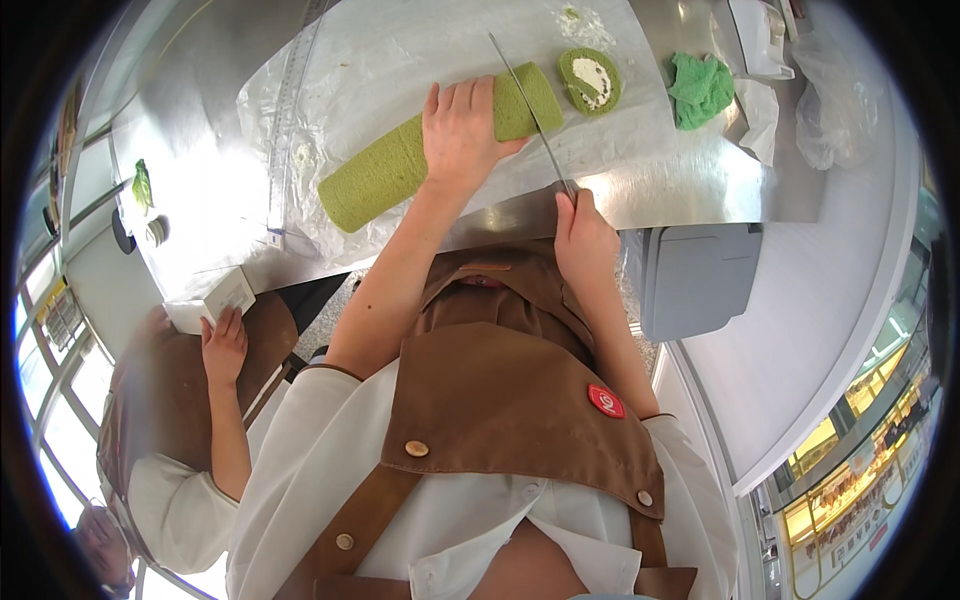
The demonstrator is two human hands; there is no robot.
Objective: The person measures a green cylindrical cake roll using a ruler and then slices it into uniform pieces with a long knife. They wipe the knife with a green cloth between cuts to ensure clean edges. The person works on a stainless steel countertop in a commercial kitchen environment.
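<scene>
A long green roll cake (379, 171) lies slantwise on a sheet of white paper (390, 45). My left hand (461, 135) grips the roll from above, toward its right part, with the thumb along the near side. In my right hand (587, 236) is the handle of a long thin knife (551, 152). The blade crosses the roll near its right end; how deep it sits in the sponge I cannot tell. Just right of that end, a cut slice (591, 81) rests apart with its white cream filling and dark bits facing up.
A clear ruler (283, 142) lies across the paper's left side. Right of the paper are a crumpled green cloth (701, 88) and a plastic bag (836, 105). A grey bin (701, 281) stands below the steel table's (780, 187) edge. At left a co-worker's hand (225, 345) touches a white box (210, 300).
</scene>
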